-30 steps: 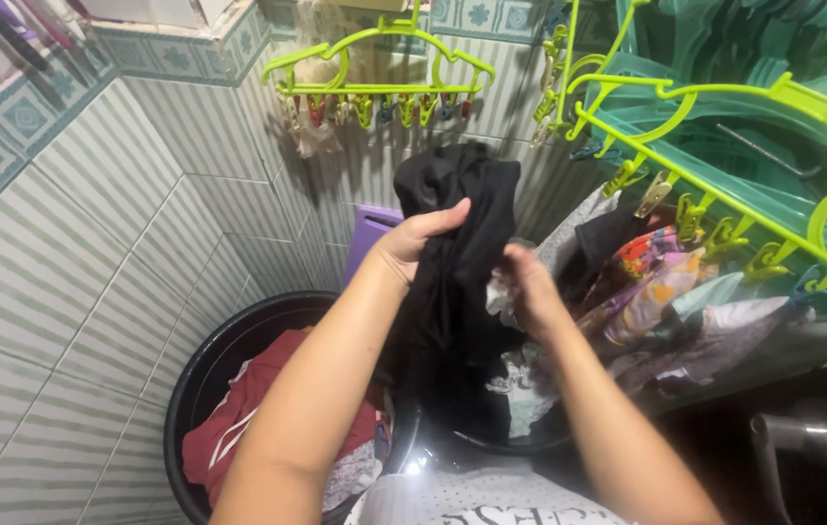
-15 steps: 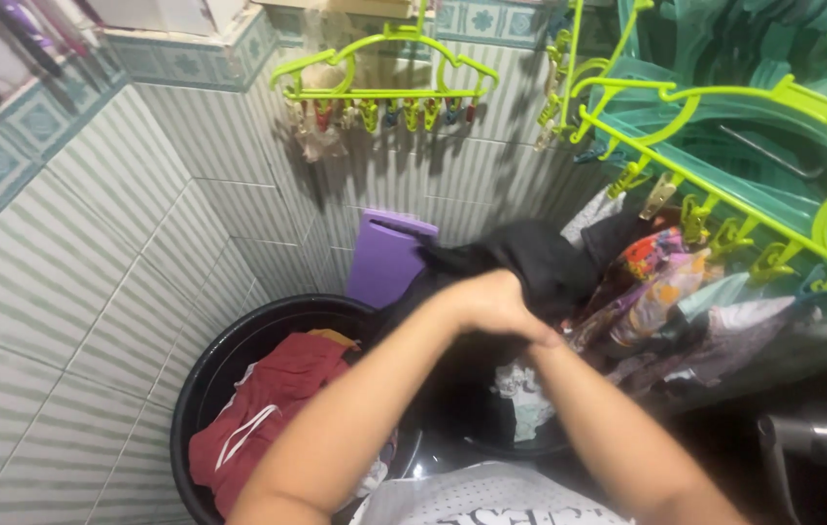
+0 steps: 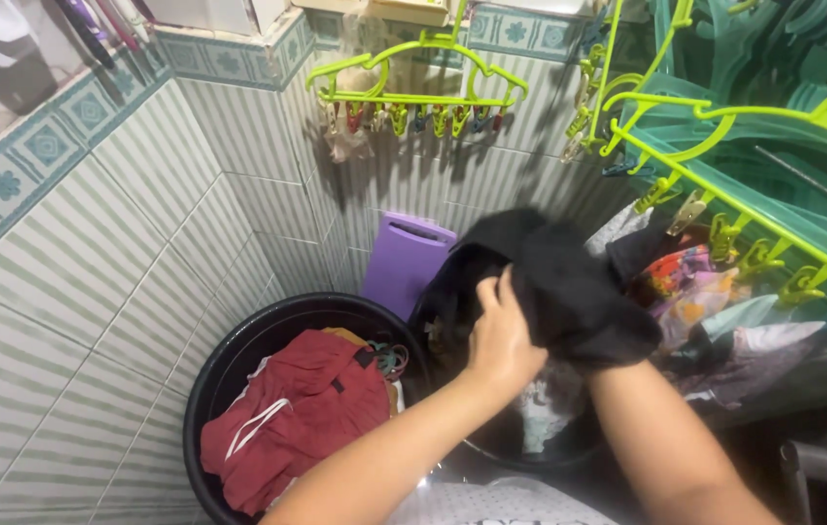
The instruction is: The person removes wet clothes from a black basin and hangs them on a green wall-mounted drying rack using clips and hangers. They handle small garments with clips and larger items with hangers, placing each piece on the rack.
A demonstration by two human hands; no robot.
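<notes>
My left hand point(image 3: 501, 335) grips a black garment point(image 3: 550, 282) at mid-frame, fingers curled into the cloth. My right forearm point(image 3: 661, 442) runs up into the same garment; the cloth covers the right hand itself. The garment hangs bunched above a dark basin point(image 3: 491, 447) whose contents are mostly hidden. To the left stands a round black tub point(image 3: 229, 369) with a red garment point(image 3: 302, 413) lying on top of other laundry.
A lime green clip hanger point(image 3: 413, 83) hangs on the striped tiled wall. A larger green peg rack point(image 3: 744, 185) fills the upper right, with coloured clothes point(image 3: 695, 292) piled below it. A purple board point(image 3: 406, 258) leans in the corner.
The black garment, held up high a second ago, has been lowered and bunched to the right. Both hands stayed on it and moved closer together.
</notes>
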